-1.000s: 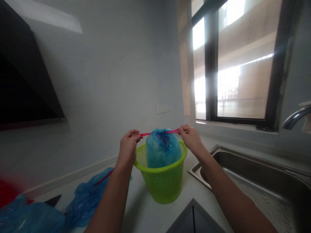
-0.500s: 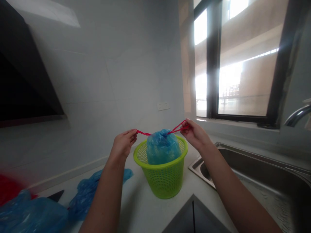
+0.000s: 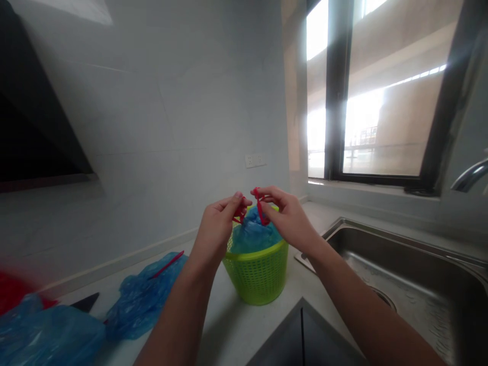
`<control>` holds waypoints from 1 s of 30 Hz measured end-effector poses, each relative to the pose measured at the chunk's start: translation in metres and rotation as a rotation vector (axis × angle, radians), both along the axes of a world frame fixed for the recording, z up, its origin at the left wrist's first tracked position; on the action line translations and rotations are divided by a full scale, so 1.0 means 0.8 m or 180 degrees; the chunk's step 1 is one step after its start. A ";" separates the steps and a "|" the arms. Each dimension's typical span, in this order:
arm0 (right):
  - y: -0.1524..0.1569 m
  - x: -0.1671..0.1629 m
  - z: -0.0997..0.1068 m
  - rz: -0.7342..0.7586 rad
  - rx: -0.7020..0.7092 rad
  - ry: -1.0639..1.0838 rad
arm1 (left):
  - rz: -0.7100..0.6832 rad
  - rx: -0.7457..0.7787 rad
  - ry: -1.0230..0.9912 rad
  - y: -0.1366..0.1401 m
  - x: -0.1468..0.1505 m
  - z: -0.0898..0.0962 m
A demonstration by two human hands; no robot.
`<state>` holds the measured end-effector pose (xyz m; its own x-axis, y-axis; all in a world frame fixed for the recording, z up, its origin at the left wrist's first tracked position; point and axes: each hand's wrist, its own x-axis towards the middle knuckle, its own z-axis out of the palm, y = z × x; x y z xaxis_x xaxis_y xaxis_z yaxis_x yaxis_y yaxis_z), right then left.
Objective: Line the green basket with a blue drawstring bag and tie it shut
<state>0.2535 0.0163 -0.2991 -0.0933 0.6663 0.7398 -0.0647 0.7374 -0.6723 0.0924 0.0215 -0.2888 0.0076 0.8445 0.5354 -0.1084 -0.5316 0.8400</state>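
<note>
LEFT: loose blue bags (image 3: 147,297) crowd your desk (image 3: 229,325) | RIGHT: sink (image 3: 400,274) drops away just beside green basket (image 3: 257,274) | BEHIND: wall (image 3: 171,127) close | ABOVE: open air

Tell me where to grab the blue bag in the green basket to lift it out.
Take the red drawstrings at the gathered top, from above. The basket walls surround the blue bag, leaving only its neck exposed; both hands, left and right, already pinch the strings there.

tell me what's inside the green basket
A blue plastic bag sits inside the green basket, its gathered top rising above the rim. The left hand and right hand pinch its red drawstrings. The bag's contents are hidden.
</note>
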 end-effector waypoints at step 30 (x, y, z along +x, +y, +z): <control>-0.089 -0.014 -0.004 -0.0925 0.0089 0.0123 | 0.2527 0.1511 0.1391 -0.076 -0.096 0.270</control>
